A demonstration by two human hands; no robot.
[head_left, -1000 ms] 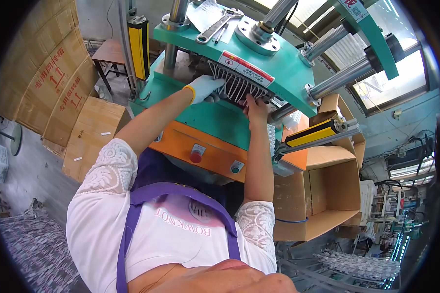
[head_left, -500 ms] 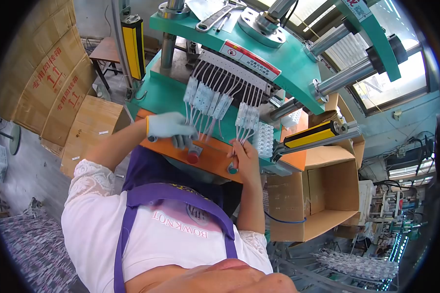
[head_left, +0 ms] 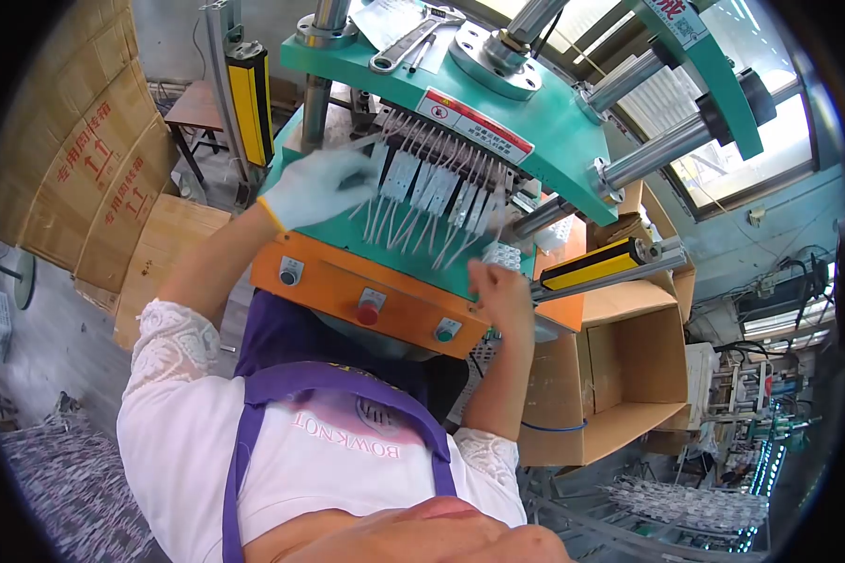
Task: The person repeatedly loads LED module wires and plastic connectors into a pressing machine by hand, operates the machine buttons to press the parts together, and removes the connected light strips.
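Note:
My left hand (head_left: 324, 188), in a white glove, is beside the left end of a row of white cords with flat white pieces (head_left: 432, 188). Its fingers are apart, and I see nothing held between them. The cords run out from the dark slot under the green press plate (head_left: 563, 141) and hang over its front ledge. My bare right hand (head_left: 500, 289) is at the lower right of the row, its fingers curled. Whatever they hold, if anything, is hidden by blur. Close above that hand lies a stack of small clear-white pieces (head_left: 503, 255).
An orange panel (head_left: 329, 298) with a red button (head_left: 367, 312) and a green button (head_left: 447, 330) fronts the press. Yellow-black bars (head_left: 251, 103) flank it. A wrench (head_left: 408, 45) lies on top. An open carton (head_left: 559, 399) stands right; cardboard (head_left: 94, 159) stands left.
My left hand has moved up and left from below the cords. My right hand has moved right and come away from the cord ends. The flat white pieces are now spread more evenly.

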